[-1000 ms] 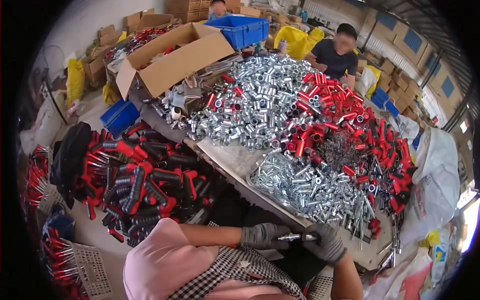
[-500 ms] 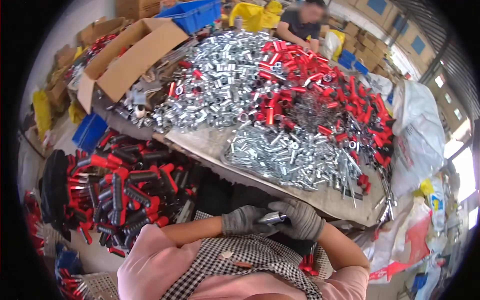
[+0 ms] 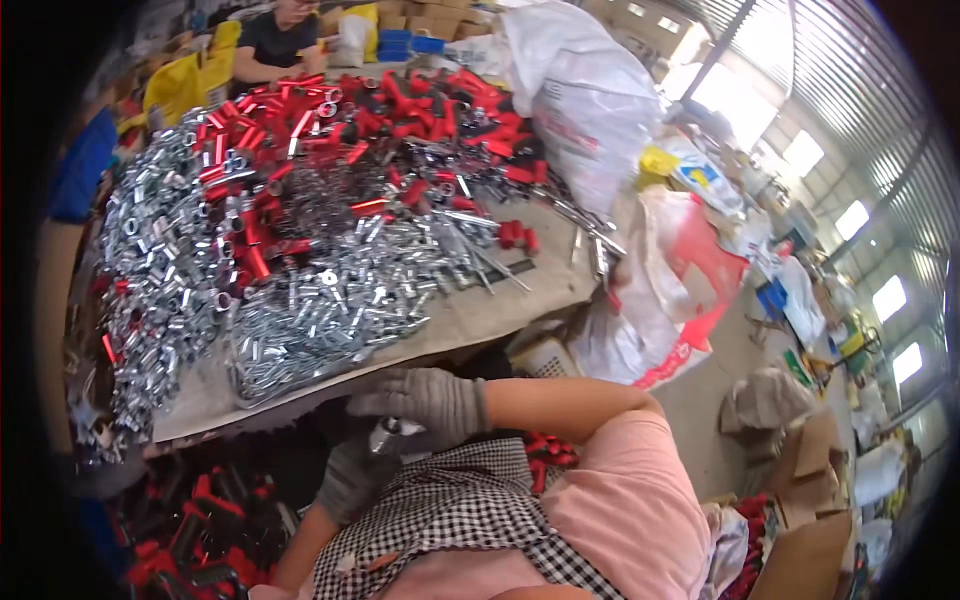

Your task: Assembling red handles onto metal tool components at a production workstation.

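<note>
Both my hands wear grey gloves and meet just below the table's near edge, over my checked apron. My right hand [image 3: 425, 402] lies on top, fingers curled leftward over a small silver metal part [image 3: 386, 436]. My left hand [image 3: 350, 482] grips the same part from underneath. Most of the part is hidden between the gloves. On the table, straight ahead of my hands, lies a heap of silver metal fittings [image 3: 330, 300].
The worktable [image 3: 480, 310] also carries a long silver pile [image 3: 160, 250] at left and red parts [image 3: 400, 110] at the back. Another person [image 3: 280, 40] sits across. White sacks [image 3: 590, 100] and bags stand right; red-and-black parts [image 3: 200, 530] lie below left.
The view has swung to the right, so the table now sits upper left and the sacks show. My hands stay together on the silver part near my lap.
</note>
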Demonstrator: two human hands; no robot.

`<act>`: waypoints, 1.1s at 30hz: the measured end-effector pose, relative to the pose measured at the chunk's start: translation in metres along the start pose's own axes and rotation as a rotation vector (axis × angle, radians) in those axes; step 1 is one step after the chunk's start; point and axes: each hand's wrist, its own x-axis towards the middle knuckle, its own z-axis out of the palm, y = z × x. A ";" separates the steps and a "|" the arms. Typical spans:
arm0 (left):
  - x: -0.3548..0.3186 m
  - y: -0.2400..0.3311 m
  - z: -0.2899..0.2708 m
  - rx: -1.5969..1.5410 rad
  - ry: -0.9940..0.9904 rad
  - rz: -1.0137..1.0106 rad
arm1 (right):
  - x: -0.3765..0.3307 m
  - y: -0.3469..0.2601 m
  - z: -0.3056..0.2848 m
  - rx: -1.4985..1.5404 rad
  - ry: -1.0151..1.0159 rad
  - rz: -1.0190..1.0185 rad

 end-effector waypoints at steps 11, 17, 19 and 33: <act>0.004 0.007 0.008 -0.262 0.055 -0.091 | -0.009 -0.004 -0.005 -0.034 0.020 0.098; 0.006 0.018 0.000 -0.094 -0.039 -0.064 | -0.013 -0.008 -0.016 -0.045 -0.108 0.380; 0.007 0.016 0.002 -0.006 -0.055 -0.006 | -0.010 -0.009 -0.015 -0.013 -0.041 0.177; 0.006 -0.022 0.024 -0.109 -0.007 -0.042 | -0.025 -0.006 0.005 0.043 -0.144 0.284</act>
